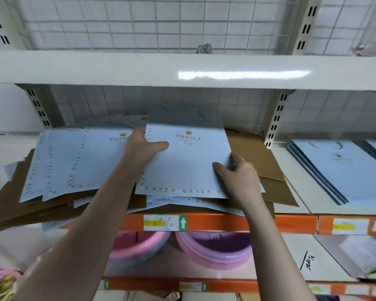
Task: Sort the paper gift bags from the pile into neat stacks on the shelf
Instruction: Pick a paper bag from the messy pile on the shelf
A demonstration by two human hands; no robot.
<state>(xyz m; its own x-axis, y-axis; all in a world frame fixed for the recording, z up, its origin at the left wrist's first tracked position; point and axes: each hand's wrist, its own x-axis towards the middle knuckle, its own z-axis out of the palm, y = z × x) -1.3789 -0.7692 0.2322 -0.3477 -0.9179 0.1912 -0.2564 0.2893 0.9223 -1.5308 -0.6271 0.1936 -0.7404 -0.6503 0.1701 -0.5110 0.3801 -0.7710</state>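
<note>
right hand [240, 178] fingertips hidden under bag [182, 164]

I see the top gift bag [187, 164] lying on a stack atop flattened cardboard [256, 157] on the shelf [217, 222]; a fanned pile [74, 159] lies left, another stack [343, 170] right, basins [213, 248] below.

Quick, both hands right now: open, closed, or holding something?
Left hand: grips the left edge of the top blue Prince gift bag, thumb on its face.
Right hand: grips the same bag's right edge, thumb on top.
</note>
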